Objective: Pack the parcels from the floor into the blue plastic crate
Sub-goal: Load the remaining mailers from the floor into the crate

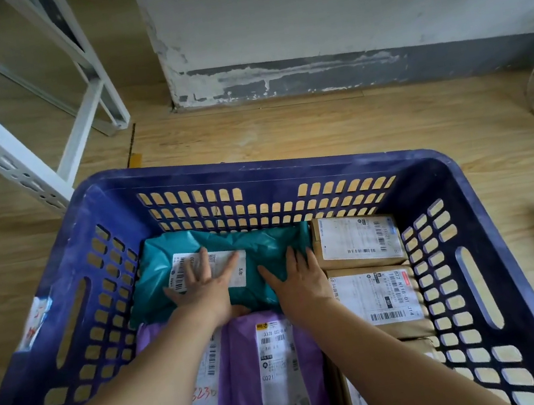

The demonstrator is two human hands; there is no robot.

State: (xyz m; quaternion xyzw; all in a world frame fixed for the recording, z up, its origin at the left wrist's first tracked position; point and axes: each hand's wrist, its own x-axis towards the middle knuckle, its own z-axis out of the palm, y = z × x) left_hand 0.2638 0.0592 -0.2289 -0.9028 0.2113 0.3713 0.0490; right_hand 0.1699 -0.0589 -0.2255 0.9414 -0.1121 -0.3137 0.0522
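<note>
Teal parcel (267, 245) in crate (289, 175), left hand (202, 290), right hand (299, 279) seemingly pressing it

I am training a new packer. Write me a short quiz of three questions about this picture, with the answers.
1. True or false: the left hand and the right hand both lie flat on the teal bag.
2. Along which side of the blue crate do the brown boxes lie? A left, B right, C outside it.
3. What colour are the bags nearest the person?
Key: 1 true; 2 B; 3 purple.
</note>
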